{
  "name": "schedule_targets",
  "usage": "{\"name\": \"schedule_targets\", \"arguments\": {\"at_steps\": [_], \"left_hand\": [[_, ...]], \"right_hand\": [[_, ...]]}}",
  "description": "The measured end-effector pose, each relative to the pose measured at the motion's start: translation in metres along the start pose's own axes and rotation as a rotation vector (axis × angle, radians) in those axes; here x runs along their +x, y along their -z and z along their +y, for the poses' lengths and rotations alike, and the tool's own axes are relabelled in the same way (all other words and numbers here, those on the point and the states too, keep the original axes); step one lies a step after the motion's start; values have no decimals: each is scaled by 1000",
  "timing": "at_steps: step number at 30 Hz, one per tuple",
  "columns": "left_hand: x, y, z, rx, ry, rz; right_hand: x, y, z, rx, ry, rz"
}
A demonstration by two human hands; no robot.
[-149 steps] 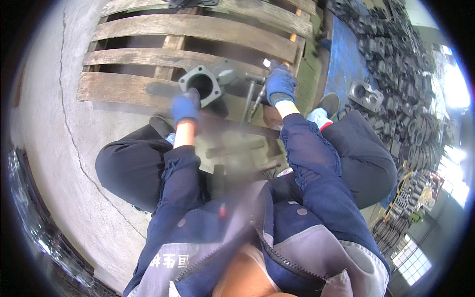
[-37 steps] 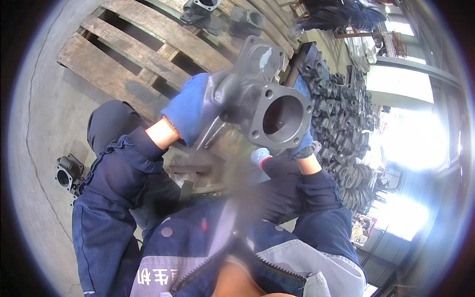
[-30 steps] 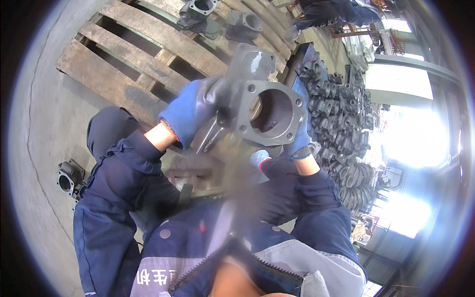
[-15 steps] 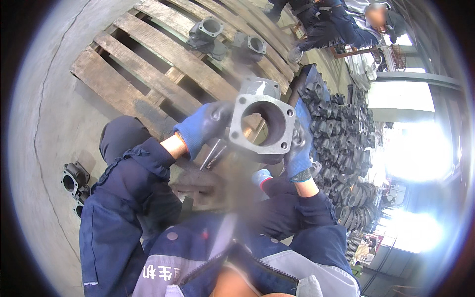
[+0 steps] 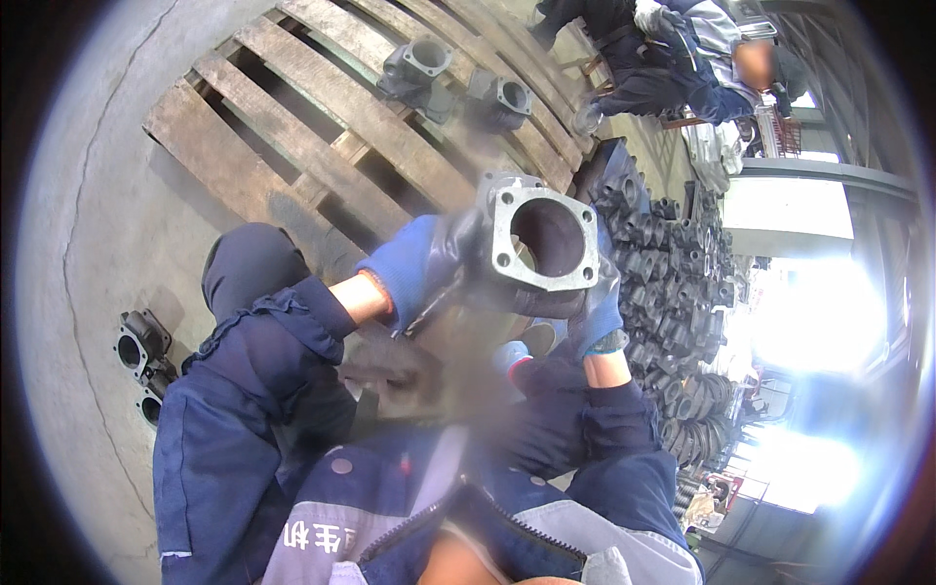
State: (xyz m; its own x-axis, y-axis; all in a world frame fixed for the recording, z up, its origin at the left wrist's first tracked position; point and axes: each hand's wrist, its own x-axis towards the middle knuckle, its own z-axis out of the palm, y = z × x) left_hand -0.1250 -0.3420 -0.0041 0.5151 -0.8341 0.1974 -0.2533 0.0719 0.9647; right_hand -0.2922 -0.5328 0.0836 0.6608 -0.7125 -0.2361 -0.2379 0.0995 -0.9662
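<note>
A grey metal casting [image 5: 499, 224], with a square four-holed flange and a wide round bore, is held up before my chest between both hands. My left hand [image 5: 436, 261], in a blue glove with a dark coated palm, is closed on its left side. A slim metal tool [image 5: 421, 316] sticks out below that hand; its kind is hard to make out. Closed on the casting's right side is my gloved right hand [image 5: 602, 307], its fingers partly hidden behind the part. The bore faces up toward me.
Beyond my hands lies a wooden pallet [image 5: 322, 112] bearing a casting [image 5: 417, 73] and another casting [image 5: 502, 97]. Many dark castings [image 5: 663, 273] are heaped at the right. More castings [image 5: 141, 346] rest on the floor at left. A co-worker [image 5: 673, 58] sits at the far right.
The casting has shifted slightly right and been turned, so its flange sits more squarely. Both hands moved along with it. Less of the slim tool shows now.
</note>
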Motion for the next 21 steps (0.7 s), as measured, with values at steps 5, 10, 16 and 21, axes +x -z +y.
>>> {"name": "schedule_targets", "arguments": {"at_steps": [5,10,16,21], "left_hand": [[1,16,7,-147,188,-149],[7,23,-2,-173,125,-207],[6,34,-14,-694,102,-151],[3,53,-8,-399,286,-332]], "right_hand": [[6,1,4,-355,-84,-25],[5,3,-2,-907,143,-233],[6,9,11,-411,-10,-284],[-5,11,1,-37,-204,-197]]}}
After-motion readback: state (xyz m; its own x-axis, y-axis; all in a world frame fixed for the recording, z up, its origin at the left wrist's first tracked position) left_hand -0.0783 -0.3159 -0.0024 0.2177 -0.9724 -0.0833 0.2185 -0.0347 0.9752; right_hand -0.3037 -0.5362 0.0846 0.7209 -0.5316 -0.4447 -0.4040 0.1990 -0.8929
